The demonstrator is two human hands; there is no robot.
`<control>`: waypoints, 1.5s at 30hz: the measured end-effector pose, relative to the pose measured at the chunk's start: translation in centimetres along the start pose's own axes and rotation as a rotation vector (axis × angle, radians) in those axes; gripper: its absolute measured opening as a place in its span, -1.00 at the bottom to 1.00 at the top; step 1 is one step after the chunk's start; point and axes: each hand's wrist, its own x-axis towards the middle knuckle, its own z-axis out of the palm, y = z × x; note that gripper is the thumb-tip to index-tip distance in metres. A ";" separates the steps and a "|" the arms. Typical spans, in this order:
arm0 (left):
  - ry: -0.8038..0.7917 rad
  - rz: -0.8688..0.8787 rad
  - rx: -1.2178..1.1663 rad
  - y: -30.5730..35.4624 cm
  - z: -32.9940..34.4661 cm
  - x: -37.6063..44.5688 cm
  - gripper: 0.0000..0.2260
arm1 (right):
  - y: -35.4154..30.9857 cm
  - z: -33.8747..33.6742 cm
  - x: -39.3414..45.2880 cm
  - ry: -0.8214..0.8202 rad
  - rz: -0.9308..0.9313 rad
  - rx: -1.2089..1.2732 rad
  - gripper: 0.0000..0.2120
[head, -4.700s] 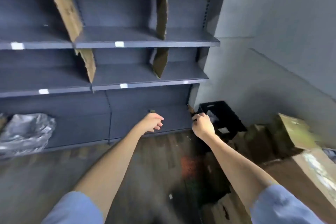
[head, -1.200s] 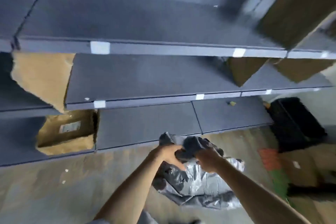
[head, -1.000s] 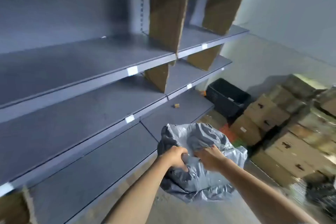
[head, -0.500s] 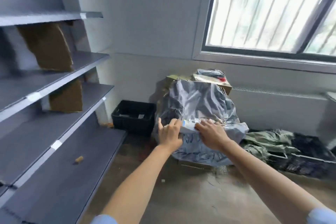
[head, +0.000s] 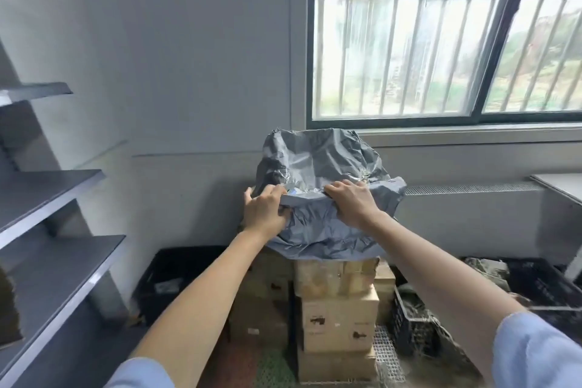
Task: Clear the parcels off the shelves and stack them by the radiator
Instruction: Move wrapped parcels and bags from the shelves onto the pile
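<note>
Two hands, left hand [head: 264,209] and right hand [head: 354,203], fingers curled into the grey parcel [head: 318,198] above the box stack [head: 338,309] by the radiator [head: 472,214]; lower squarely, release once settled.

top of cardboard box stack [head: 337,309] hidden under grey parcel [head: 318,164], shelves [head: 47,186] cut off left

view: one head camera, wide-angle | faces: the window [head: 441,41] wall, looking forward and slightly down | near: forearms reach out from the bottom edge | shelves [head: 47,198] left of window | no second view
</note>
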 end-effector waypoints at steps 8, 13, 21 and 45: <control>0.003 0.008 -0.242 -1.1 5.4 10.3 -0.41 | 9.0 1.9 10.0 0.095 0.106 -0.012 -0.61; -0.160 -0.207 -0.189 -5.0 8.6 13.8 -0.46 | 13.9 4.9 15.3 0.097 0.126 -0.032 -0.60; -0.394 -0.380 -0.091 -8.7 11.3 16.5 -0.47 | 16.7 10.4 24.3 0.069 0.093 0.037 -0.64; -0.696 -0.869 -0.178 -6.2 12.1 5.2 -0.65 | 8.2 13.2 28.3 -0.418 -0.061 -0.021 -0.32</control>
